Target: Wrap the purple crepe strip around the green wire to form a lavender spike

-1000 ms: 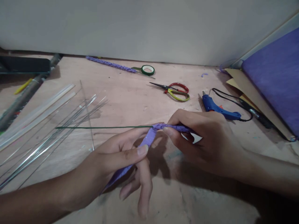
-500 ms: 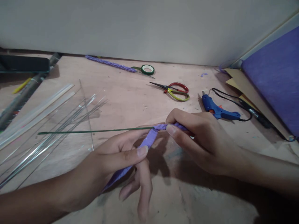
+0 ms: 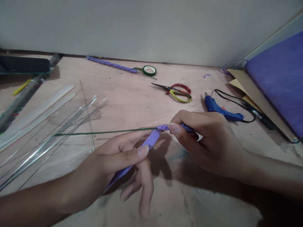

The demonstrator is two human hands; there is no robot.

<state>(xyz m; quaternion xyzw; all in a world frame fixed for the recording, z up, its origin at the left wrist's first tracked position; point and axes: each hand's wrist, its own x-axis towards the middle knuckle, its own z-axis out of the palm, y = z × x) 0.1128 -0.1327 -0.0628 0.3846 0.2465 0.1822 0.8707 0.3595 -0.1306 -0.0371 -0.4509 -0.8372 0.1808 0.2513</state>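
A thin green wire (image 3: 101,132) runs level above the pinkish tabletop (image 3: 132,97), its free end pointing left. A purple paper strip (image 3: 151,141) is wound around its right end. My right hand (image 3: 203,142) pinches the wrapped part of the wire between thumb and fingers. My left hand (image 3: 118,167) holds the loose tail of the strip between thumb and forefinger, and the tail hangs down under my palm.
Several bare metal wires (image 3: 54,132) and clear glue sticks (image 3: 35,115) lie at the left. Behind are a finished purple wrapped stem (image 3: 111,64), a green tape roll (image 3: 149,70), scissors (image 3: 177,90), a blue glue gun (image 3: 220,108) with cord, and purple paper sheets (image 3: 279,78) at the right.
The wire's free left end swung out to the left, then came back toward the right. Both hands stayed nearly in place, with the right fingers shifting slightly on the wrapped part.
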